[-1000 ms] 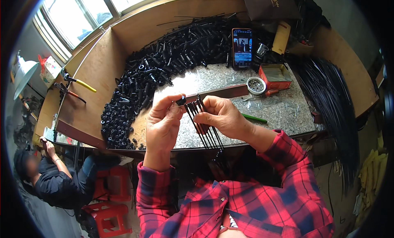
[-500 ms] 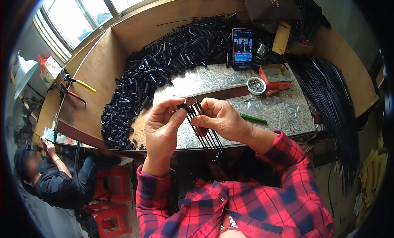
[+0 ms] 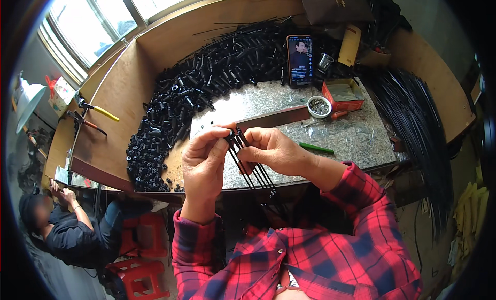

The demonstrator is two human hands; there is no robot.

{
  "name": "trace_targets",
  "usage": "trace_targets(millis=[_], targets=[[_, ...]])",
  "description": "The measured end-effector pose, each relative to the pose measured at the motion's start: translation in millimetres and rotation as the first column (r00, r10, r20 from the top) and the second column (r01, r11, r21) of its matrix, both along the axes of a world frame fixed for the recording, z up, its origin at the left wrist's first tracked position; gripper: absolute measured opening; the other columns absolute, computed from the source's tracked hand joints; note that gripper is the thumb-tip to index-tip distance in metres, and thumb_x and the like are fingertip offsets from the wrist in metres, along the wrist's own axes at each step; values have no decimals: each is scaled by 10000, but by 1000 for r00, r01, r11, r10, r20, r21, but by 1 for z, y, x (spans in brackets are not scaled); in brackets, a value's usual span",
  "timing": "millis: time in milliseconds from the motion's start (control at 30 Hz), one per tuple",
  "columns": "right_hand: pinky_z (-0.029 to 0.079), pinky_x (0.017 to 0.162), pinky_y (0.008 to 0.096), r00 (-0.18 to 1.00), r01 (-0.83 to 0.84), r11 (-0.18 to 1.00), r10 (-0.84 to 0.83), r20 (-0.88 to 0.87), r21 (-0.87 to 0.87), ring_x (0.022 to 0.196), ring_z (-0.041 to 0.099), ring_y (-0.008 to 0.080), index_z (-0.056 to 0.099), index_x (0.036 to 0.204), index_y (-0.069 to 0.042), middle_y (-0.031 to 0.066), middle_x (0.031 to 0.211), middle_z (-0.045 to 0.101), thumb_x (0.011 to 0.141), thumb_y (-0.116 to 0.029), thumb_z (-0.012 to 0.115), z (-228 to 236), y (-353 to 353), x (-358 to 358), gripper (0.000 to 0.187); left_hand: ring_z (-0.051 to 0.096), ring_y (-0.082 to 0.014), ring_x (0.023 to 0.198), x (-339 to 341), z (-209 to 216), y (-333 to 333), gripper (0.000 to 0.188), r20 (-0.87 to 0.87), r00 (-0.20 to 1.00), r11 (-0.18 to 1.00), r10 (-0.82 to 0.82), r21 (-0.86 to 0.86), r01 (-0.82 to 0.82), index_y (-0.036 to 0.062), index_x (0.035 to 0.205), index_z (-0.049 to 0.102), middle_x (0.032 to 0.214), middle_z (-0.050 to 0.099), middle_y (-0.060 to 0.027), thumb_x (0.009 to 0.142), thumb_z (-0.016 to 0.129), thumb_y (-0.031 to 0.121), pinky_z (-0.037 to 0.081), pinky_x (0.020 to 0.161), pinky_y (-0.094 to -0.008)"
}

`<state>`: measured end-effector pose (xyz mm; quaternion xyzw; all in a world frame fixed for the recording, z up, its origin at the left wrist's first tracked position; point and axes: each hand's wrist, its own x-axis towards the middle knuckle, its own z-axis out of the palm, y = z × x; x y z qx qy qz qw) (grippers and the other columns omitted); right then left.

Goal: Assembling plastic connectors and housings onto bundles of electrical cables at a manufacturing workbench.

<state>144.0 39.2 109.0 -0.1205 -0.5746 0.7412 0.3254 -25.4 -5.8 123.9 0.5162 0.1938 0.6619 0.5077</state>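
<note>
My left hand [image 3: 202,158] pinches a small black collar [image 3: 232,136] between thumb and fingertips, above the front of the worktop. Several thin black rods [image 3: 260,176], resembling umbrella ribs, fan out from the collar and slope down past the table's edge. Their tips look pale. Against the upper ends of these rods, the fingers and thumb of my right hand [image 3: 276,149] are closed. Exactly how the rods meet the collar is hidden by my fingertips.
Heaped black plastic collars and tubes [image 3: 206,75] fill the back and left. Nearby are a phone [image 3: 300,61], a white bowl [image 3: 319,107], a red box [image 3: 343,96], a green pen [image 3: 316,148] and long black rods [image 3: 418,124]. A co-worker [image 3: 67,227] sits at left.
My hands stay close together on the rods and collar, with only slight finger movement. The rods sit a little differently. The view has shifted slightly, and the phone's picture has changed.
</note>
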Motion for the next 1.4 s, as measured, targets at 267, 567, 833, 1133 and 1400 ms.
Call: trace_targets(millis=[267,567,833,1133,1400], targets=[[496,669,254,994,-104,994,104,18,14,725,594,110,527,954,-17,53,797,604,951,-198,536,4,2,2,181,560,-202,1075,-6,2,2,204,5,993,993,-117,22,117,-30,1072,598,1165,582,-176,885,518,-50,427,957,-325],[498,702,277,975,-223,974,223,-9,-28,749,602,122,554,1006,-31,37,817,609,961,-253,513,2,6,5,230,479,-224,1203,-3,11,3,309,-56,991,993,-120,-21,118,-57,1154,580,1416,347,-209,848,555,-26,395,1000,-332],[506,740,290,937,-344,939,343,-60,-6,774,618,137,582,1001,-20,48,824,621,940,-246,553,-3,8,9,237,472,-274,1220,-10,17,6,308,-125,938,947,-322,-60,317,-44,1106,626,1376,399,-245,804,659,10,409,994,-370],[484,717,257,918,-395,917,395,-9,-53,755,592,90,616,940,-23,10,807,621,871,-152,640,2,-5,11,148,604,-300,1046,-18,25,17,300,-309,849,886,-429,38,461,-25,1006,681,1185,573,-250,722,747,50,494,892,-368],[478,652,245,984,-173,984,172,-44,-41,695,580,72,606,864,-31,-8,745,609,845,-130,675,2,-4,16,123,477,-312,1219,-4,26,12,298,-325,901,951,-287,17,309,-25,1082,647,1264,521,-252,826,672,126,363,1018,-396]])
